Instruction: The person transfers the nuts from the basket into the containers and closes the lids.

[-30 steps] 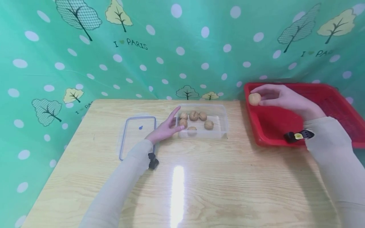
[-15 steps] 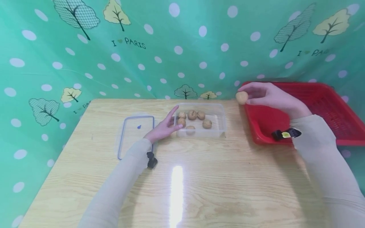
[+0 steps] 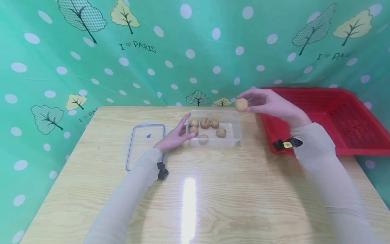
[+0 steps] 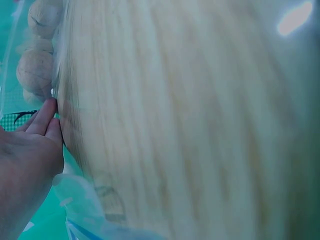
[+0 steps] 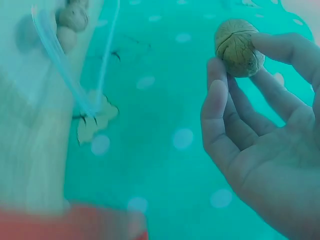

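Note:
My right hand (image 3: 269, 103) pinches a walnut (image 3: 242, 105) between thumb and fingertips, just above the back right corner of a clear plastic container (image 3: 236, 135). The right wrist view shows the held walnut (image 5: 239, 49) closely, with its seam and cracks. Several walnuts (image 3: 205, 123) lie inside the container. At the container's left end rests my left hand (image 3: 175, 137), thumb and fingers spread against the wall. Its fingers (image 4: 44, 117) look straight in the left wrist view, touching the container's side near the walnuts.
A clear lid with a blue seal (image 3: 145, 147) lies on the wooden table (image 3: 231, 193), left of the container. To the right stands a red plastic basket (image 3: 344, 150). A green printed cloth (image 3: 170, 40) hangs behind the table.
My right hand has carried the walnut leftward, from over the red basket's left rim to the container's back right corner. The left hand has stayed at the container.

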`<state>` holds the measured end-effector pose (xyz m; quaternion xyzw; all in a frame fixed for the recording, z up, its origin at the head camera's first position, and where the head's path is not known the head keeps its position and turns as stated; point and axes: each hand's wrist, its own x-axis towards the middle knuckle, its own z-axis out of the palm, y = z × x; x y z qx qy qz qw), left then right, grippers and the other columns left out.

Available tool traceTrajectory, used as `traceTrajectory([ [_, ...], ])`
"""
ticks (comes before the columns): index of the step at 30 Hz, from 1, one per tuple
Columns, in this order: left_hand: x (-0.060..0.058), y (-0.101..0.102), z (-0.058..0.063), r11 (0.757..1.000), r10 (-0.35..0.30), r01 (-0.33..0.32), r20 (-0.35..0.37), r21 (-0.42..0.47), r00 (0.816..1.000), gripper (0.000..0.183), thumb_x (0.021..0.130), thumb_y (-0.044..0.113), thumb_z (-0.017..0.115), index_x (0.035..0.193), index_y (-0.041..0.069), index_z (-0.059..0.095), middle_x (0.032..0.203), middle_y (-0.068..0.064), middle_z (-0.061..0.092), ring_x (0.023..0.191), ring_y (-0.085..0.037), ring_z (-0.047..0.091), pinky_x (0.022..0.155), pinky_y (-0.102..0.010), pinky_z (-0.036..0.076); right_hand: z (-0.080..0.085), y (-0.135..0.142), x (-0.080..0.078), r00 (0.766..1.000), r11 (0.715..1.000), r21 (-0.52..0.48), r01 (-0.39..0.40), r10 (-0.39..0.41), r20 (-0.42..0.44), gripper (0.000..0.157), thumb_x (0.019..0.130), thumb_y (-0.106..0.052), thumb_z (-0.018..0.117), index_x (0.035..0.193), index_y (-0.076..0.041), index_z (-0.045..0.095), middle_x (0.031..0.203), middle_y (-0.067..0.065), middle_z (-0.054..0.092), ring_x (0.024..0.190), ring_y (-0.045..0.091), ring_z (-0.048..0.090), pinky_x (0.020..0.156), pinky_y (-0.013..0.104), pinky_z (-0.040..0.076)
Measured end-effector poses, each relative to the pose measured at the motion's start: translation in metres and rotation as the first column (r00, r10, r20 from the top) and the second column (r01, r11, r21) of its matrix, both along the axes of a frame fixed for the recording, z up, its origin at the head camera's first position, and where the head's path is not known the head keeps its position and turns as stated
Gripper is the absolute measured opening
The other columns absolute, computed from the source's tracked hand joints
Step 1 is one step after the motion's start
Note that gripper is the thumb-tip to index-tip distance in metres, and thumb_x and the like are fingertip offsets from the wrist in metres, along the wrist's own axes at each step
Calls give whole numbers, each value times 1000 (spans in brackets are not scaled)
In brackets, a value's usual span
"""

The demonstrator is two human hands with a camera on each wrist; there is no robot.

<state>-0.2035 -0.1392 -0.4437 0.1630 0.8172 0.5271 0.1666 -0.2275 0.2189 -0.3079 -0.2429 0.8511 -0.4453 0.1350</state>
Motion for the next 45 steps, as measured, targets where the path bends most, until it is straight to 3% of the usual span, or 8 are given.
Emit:
traceTrajectory([
  [7, -1, -4, 1, 999, 20, -19, 9, -25, 1000, 85, 94, 37, 63, 153, 46, 2, 158, -15, 15, 136, -40, 32, 103, -55, 37, -18, -25, -4, 997, 996, -55, -74, 76, 29, 43, 90, -9, 66, 132, -8, 56, 128, 8, 57, 110, 25, 57, 92, 34, 48],
  [14, -3, -8, 0, 999, 22, -23, -19, -41, 1000, 87, 93, 39, 64, 154, 43, 2, 156, -19, 21, 134, -40, 35, 102, -56, 37, -34, -52, -5, 989, 985, -82, -150, 150, -10, 43, 89, -3, 65, 131, -1, 56, 127, 14, 57, 111, 29, 56, 96, 40, 48],
  [23, -2, -11, 1, 997, 40, -42, -39, -59, 998, 87, 92, 41, 65, 153, 46, 3, 154, -22, 25, 134, -37, 37, 103, -53, 38, -56, -78, -6, 995, 989, -119, -92, 94, 17, 44, 89, -4, 64, 132, -2, 56, 129, 16, 57, 115, 29, 53, 98, 45, 44],
  [30, -2, -12, 0, 996, 56, -59, -46, -66, 997, 85, 91, 40, 66, 149, 55, 5, 155, -20, 24, 133, -36, 39, 103, -49, 39, -76, -93, -14, 995, 994, -72, -88, 90, 34, 45, 88, -6, 67, 132, -4, 57, 128, 11, 59, 118, 28, 52, 100, 47, 42],
  [34, -2, -11, 0, 997, 55, -58, -46, -60, 997, 86, 92, 38, 66, 152, 49, 5, 153, -22, 25, 132, -38, 40, 103, -50, 40, -85, -102, -15, 995, 995, -43, -87, 88, 35, 46, 88, -9, 69, 132, -5, 57, 129, 10, 58, 118, 28, 52, 101, 47, 41],
  [39, -1, -8, -2, 998, 38, -40, -40, -54, 998, 88, 92, 36, 66, 154, 43, 5, 151, -26, 28, 131, -40, 41, 100, -52, 42, -93, -108, -10, 989, 995, -73, -68, 77, 124, 48, 88, -1, 66, 134, -1, 54, 132, 15, 55, 118, 33, 50, 101, 48, 41],
  [45, -1, -3, -1, 998, 32, -34, -37, -51, 999, 88, 91, 36, 67, 153, 45, 5, 151, -25, 28, 130, -39, 42, 99, -52, 43, -101, -106, -6, 992, 992, -64, -111, 115, 61, 47, 86, 4, 64, 133, 1, 55, 130, 16, 57, 111, 32, 54, 92, 43, 48],
])
